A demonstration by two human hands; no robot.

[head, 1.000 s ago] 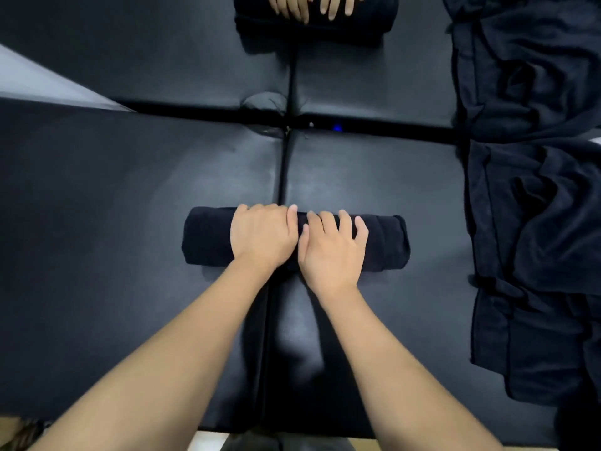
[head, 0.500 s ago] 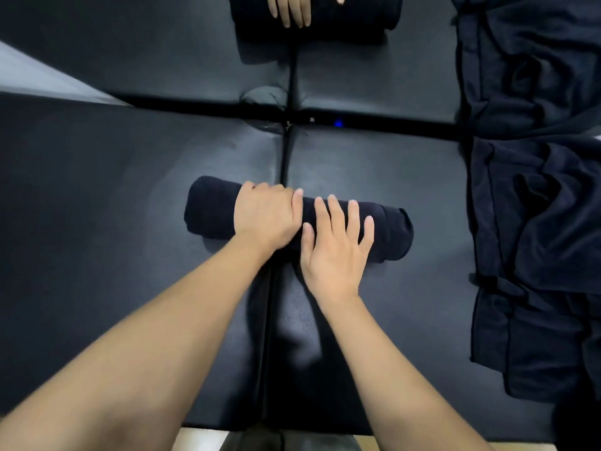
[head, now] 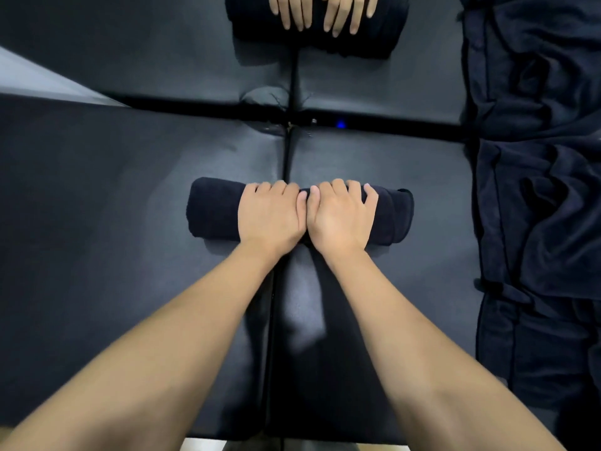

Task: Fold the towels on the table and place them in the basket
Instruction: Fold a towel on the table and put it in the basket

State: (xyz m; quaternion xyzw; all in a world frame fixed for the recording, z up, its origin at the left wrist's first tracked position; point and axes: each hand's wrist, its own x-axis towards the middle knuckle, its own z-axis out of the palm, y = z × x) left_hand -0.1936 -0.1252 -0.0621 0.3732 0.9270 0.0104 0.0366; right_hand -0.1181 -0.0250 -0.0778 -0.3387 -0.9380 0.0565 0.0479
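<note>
A dark navy towel, rolled into a thick cylinder, lies crosswise on the black padded table in the middle of the view. My left hand and my right hand sit side by side on the roll's centre, thumbs touching. Both hands' fingers curl over its top and far side, gripping it. The roll's two ends stick out past my hands. No basket is in view.
Across the table, another person's two hands rest on a second rolled dark towel. A heap of loose dark towels covers the table's right side. A small blue light glows at the table seam.
The roll, slanted half a second ago, now lies level. My right hand's fingers, then stretched flat over it, have curled round the roll beside my left hand.
</note>
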